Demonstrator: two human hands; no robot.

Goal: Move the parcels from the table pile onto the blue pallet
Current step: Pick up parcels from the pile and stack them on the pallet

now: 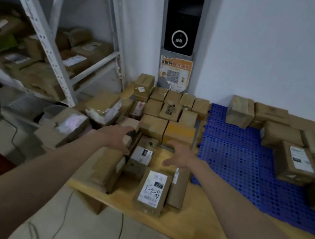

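Observation:
A pile of brown cardboard parcels (162, 109) covers the left half of the wooden table (186, 225). The blue pallet (232, 166) lies on the table's right half, with several parcels (292, 162) along its far and right sides. My left hand (121, 137) reaches over a small parcel with a white label (142, 154) in the pile's near part, fingers spread and loosely curved. On the other side of that parcel my right hand (177, 154) hovers with fingers spread, holding nothing. A labelled parcel (152, 192) lies nearest to me.
A white metal shelf rack (41, 35) full of parcels stands to the left. More parcels (71, 123) sit beside the table's left edge. A dark panel with a poster (174, 73) stands against the white wall behind. Cables (63, 218) trail on the floor.

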